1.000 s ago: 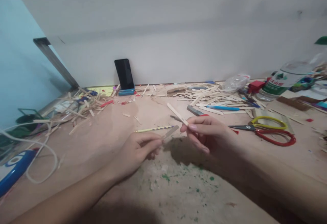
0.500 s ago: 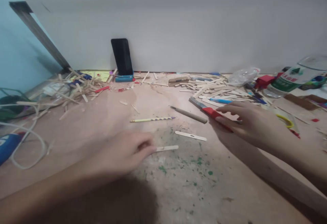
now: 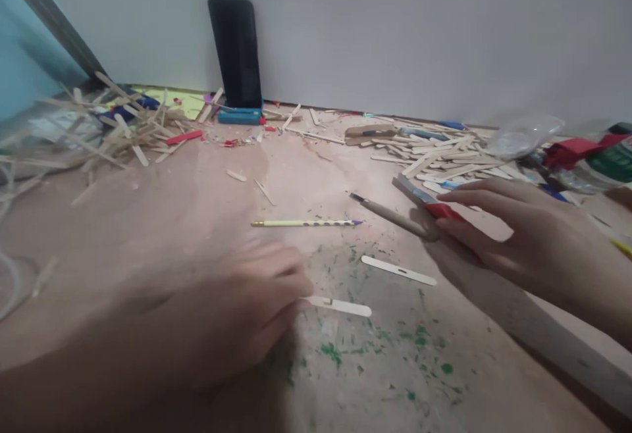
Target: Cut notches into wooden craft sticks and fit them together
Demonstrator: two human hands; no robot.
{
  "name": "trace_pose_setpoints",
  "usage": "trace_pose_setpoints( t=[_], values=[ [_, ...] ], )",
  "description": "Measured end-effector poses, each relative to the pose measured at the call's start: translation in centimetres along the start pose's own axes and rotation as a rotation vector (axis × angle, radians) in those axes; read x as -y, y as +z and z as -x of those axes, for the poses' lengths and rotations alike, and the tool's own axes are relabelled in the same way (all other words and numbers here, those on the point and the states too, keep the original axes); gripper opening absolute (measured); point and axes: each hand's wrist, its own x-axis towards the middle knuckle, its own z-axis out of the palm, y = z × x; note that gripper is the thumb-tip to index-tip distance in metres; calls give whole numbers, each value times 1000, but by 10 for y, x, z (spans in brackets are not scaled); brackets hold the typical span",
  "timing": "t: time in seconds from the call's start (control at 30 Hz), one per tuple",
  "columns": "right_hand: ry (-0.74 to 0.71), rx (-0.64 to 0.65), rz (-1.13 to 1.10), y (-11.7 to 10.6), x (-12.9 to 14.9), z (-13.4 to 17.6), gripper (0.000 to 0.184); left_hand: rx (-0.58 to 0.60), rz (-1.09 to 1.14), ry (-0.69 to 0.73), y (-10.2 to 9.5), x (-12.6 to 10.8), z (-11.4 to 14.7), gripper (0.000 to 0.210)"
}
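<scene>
My left hand [image 3: 237,308], blurred, rests on the table and pinches one end of a notched wooden stick [image 3: 340,305] that lies flat on the surface. A second notched stick [image 3: 399,270] lies loose just to the right of it. My right hand [image 3: 533,242] is at the right, fingers closed around the red handle of a utility knife [image 3: 444,211] whose grey blade end points up and left. A brown pen-like tool [image 3: 390,216] lies beside the knife, touching my fingertips. A yellow pencil with purple spots [image 3: 306,223] lies between the hands, farther back.
A black phone [image 3: 236,51] leans on the wall in a blue stand [image 3: 239,116]. Heaps of wooden sticks lie at the back left [image 3: 108,130] and back right [image 3: 444,156]. A clear plastic bag [image 3: 523,133], a red object [image 3: 567,152] and a bottle [image 3: 612,163] crowd the right edge.
My right hand dropped its stick onto the table and moved right onto the red knife. My left hand lowered its stick to the table. The view moved closer and lower.
</scene>
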Motion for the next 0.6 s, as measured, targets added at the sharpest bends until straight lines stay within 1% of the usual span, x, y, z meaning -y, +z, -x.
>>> trace_pose_setpoints(
  t=[0.07, 0.13, 0.2, 0.27, 0.3, 0.4, 0.53, 0.6],
  values=[
    [-54, 65, -60, 7, 10, -12, 25, -10, -22, 15, 0, -2, 2, 29],
    [-62, 124, -99, 17, 18, -23, 25, -50, -65, 40, -2, -4, 3, 32],
    [-24, 151, -134, 25, 23, -32, 23, -96, -120, 77, -3, -4, 5, 36],
    [38, 158, -197, 28, 27, -37, 17, -104, -160, 124, -3, -2, 7, 37],
    [74, 162, -248, 27, 29, -39, 16, -102, -171, 149, -2, -2, 8, 36],
    [191, 180, -459, 18, 40, -39, 23, -97, -188, 189, 1, -3, 10, 35],
    [356, 193, -780, 0, 56, -28, 20, -68, -226, 194, 4, -7, 10, 38],
    [424, 184, -888, -9, 62, -21, 17, -65, -238, 200, 5, -7, 10, 38]
  ],
)
